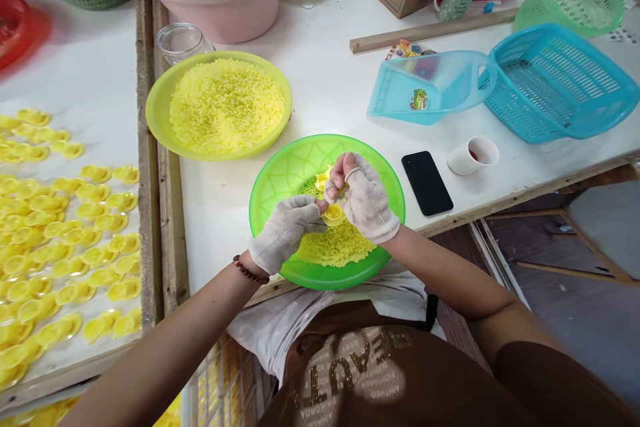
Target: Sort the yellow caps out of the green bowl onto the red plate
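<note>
Both of my hands, in white fingerless gloves, are over a green plate (270,203) that holds small yellow pellets (340,247). My left hand (293,223) pinches the edge of a small yellow plastic piece (333,215) with a round cup. Close beside it, my right hand (367,197) is closed, thumb and fingertips pressed together; whatever they hold is too small or hidden to make out. Another yellow piece (323,180) shows just beyond the fingers, partly covered. Behind my left hand stands a yellow bowl (157,113) heaped with pale yellow pellets (227,107).
A black phone (427,183) and a paper cup (473,155) lie to the right. Farther back are a blue scoop (425,90), a blue basket (560,83), a wooden bar (430,30) and a pink tub (225,7). Many yellow pieces (50,233) cover the left table past a wooden edge (150,180).
</note>
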Demonstrator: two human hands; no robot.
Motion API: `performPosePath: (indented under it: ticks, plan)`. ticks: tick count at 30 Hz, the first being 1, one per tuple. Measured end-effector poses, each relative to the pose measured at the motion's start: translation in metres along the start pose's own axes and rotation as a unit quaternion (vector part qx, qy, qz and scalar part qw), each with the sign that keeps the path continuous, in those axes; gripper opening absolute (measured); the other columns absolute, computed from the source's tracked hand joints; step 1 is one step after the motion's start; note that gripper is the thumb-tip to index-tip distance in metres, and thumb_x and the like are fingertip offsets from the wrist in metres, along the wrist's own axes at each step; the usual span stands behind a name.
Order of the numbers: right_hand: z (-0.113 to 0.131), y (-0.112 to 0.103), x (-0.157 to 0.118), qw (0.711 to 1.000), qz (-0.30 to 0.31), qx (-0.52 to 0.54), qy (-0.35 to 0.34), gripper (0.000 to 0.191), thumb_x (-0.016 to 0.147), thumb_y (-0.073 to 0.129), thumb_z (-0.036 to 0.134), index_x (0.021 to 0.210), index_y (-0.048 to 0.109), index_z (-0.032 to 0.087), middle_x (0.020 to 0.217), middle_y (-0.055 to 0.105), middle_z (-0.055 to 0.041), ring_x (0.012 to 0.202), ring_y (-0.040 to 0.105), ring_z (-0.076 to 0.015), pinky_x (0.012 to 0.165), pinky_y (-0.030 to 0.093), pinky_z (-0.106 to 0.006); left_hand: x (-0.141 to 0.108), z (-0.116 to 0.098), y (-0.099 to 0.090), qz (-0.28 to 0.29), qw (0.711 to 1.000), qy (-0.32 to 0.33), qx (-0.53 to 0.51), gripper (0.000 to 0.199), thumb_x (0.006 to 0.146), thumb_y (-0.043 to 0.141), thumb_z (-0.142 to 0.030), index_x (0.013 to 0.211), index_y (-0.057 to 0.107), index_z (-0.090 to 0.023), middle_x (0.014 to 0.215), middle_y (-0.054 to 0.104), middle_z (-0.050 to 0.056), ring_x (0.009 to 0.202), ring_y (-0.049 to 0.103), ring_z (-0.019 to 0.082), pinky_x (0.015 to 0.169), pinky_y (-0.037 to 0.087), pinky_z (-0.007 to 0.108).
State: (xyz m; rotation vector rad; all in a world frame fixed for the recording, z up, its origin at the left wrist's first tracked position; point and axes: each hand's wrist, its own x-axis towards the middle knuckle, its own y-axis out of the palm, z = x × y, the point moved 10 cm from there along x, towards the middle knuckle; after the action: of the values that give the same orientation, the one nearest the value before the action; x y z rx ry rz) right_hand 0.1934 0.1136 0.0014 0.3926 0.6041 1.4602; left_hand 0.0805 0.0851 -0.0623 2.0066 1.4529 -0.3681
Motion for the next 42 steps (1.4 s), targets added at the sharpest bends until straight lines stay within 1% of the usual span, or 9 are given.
performPosePath:
  ticks: [13, 18, 21, 24, 26, 29, 31, 39, 42]
  plan:
    - [-0.007, -0.004, 0.000, 0.999, 0.011, 0.016, 0.028, 0.035, 0.098, 0.063, 0.046, 0.077, 0.049, 0.022, 0.068, 0.047, 0.0051, 0.056, 0.055, -0.0124, 0.056, 0.047, -0.029, -0.002, -0.004, -0.005, -0.028, 0.999, 0.014, 0.008, 0.035, 0.063, 0.089, -0.035, 0.077, 0.069, -0.011, 0.075, 0.062, 0.001, 0.066, 0.062, 0.012, 0.071, 0.055, 0.026]
    - [-0.015, -0.017, 0.006, 0.994, -0.038, 0.052, 0.084, 0.034, 0.103, 0.057, 0.041, 0.077, 0.046, 0.021, 0.065, 0.043, 0.0060, 0.055, 0.048, -0.0086, 0.056, 0.042, -0.023, -0.003, -0.006, -0.004, -0.020, 1.000, 0.017, 0.017, 0.036, 0.063, 0.089, -0.039, 0.075, 0.068, -0.012, 0.075, 0.062, 0.002, 0.068, 0.062, 0.014, 0.074, 0.055, 0.029]
    - [-0.012, -0.022, 0.003, 0.994, -0.039, 0.030, 0.095, 0.036, 0.100, 0.061, 0.045, 0.078, 0.044, 0.022, 0.066, 0.040, 0.0067, 0.053, 0.042, -0.0080, 0.054, 0.038, -0.022, -0.005, -0.019, -0.015, -0.052, 0.991, 0.077, 0.098, 0.030, 0.071, 0.082, -0.040, 0.076, 0.070, -0.013, 0.073, 0.064, 0.003, 0.070, 0.062, 0.015, 0.072, 0.053, 0.029]
    - [0.003, -0.029, -0.009, 0.993, -0.020, -0.092, 0.065, 0.036, 0.097, 0.062, 0.048, 0.078, 0.045, 0.023, 0.065, 0.041, 0.0061, 0.052, 0.041, -0.0098, 0.053, 0.036, -0.024, -0.014, -0.043, -0.024, -0.103, 0.951, 0.173, 0.235, 0.019, 0.077, 0.073, -0.034, 0.080, 0.073, -0.015, 0.075, 0.069, 0.004, 0.071, 0.061, 0.016, 0.068, 0.049, 0.027]
    - [0.014, -0.033, -0.017, 0.963, 0.007, -0.267, 0.024, 0.033, 0.100, 0.056, 0.048, 0.078, 0.051, 0.023, 0.068, 0.049, 0.0030, 0.062, 0.051, -0.0135, 0.061, 0.042, -0.028, -0.018, -0.049, -0.024, -0.106, 0.934, 0.195, 0.281, 0.017, 0.080, 0.068, -0.030, 0.085, 0.075, -0.016, 0.076, 0.070, 0.004, 0.072, 0.062, 0.016, 0.066, 0.047, 0.026]
    - [0.010, -0.025, -0.023, 0.832, 0.108, -0.543, -0.030, 0.023, 0.097, 0.060, 0.044, 0.091, 0.066, 0.022, 0.094, 0.068, -0.0047, 0.091, 0.063, -0.0217, 0.088, 0.047, -0.037, -0.020, -0.052, -0.022, -0.093, 0.929, 0.205, 0.293, 0.017, 0.084, 0.064, -0.028, 0.086, 0.076, -0.015, 0.075, 0.070, 0.003, 0.071, 0.061, 0.015, 0.065, 0.046, 0.025]
    - [0.002, -0.023, -0.023, 0.785, 0.129, -0.604, -0.046, 0.026, 0.092, 0.065, 0.045, 0.104, 0.066, 0.022, 0.104, 0.070, -0.0073, 0.097, 0.064, -0.0250, 0.092, 0.048, -0.041, -0.021, -0.051, -0.019, -0.081, 0.932, 0.211, 0.284, 0.017, 0.083, 0.067, -0.028, 0.084, 0.077, -0.014, 0.075, 0.069, 0.002, 0.071, 0.060, 0.014, 0.064, 0.045, 0.024]
    - [-0.028, -0.008, -0.031, 0.741, 0.220, -0.635, 0.003, 0.027, 0.096, 0.051, 0.044, 0.093, 0.068, 0.023, 0.081, 0.070, -0.0036, 0.074, 0.065, -0.0218, 0.070, 0.051, -0.036, -0.031, -0.039, -0.015, -0.066, 0.920, 0.223, 0.315, 0.017, 0.086, 0.067, -0.025, 0.083, 0.079, -0.013, 0.076, 0.071, 0.003, 0.073, 0.062, 0.015, 0.066, 0.045, 0.025]
    - [-0.028, -0.014, -0.031, 0.757, 0.206, -0.620, 0.017, 0.029, 0.097, 0.050, 0.043, 0.099, 0.070, 0.022, 0.080, 0.072, -0.0040, 0.074, 0.069, -0.0218, 0.071, 0.055, -0.036, -0.034, -0.039, -0.017, -0.070, 0.908, 0.228, 0.344, 0.018, 0.087, 0.066, -0.027, 0.082, 0.078, -0.013, 0.071, 0.068, 0.002, 0.068, 0.058, 0.014, 0.061, 0.042, 0.025]
